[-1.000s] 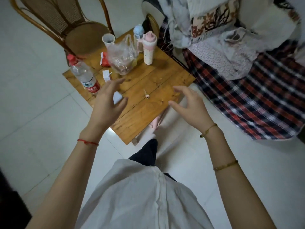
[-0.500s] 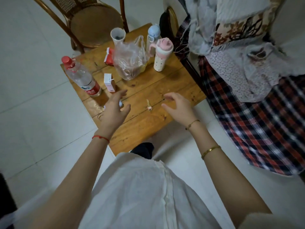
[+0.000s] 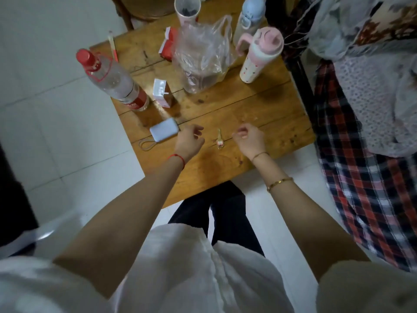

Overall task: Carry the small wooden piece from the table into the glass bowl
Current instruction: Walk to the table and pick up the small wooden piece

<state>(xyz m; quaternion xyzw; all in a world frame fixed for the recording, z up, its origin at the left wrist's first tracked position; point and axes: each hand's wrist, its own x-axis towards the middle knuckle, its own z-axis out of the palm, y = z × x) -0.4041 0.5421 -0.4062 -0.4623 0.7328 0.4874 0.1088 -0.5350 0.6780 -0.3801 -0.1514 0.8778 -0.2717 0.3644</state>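
The small wooden piece (image 3: 219, 139), pale with a pinkish end, lies on the wooden table (image 3: 270, 114) between my two hands. My left hand (image 3: 189, 139) hovers just left of it with loosely curled fingers and holds nothing. To the right of the piece is my right hand (image 3: 249, 138), fingers bent and also holding nothing. Neither hand touches the piece. A clear plastic bag (image 3: 201, 62) at the back of the table holds something clear; I cannot tell whether it is the glass bowl.
On the table stand a red-capped water bottle (image 3: 115, 83), a small carton (image 3: 163, 93), a pale power bank (image 3: 164, 132), a pink flask (image 3: 259, 57), a blue flask (image 3: 249, 16) and a cup (image 3: 187, 9). Plaid bedding (image 3: 370, 177) lies on the right.
The view has come closer to the table and tilted down. Both hands have drawn in towards the wooden piece, and the left hand has moved off the power bank.
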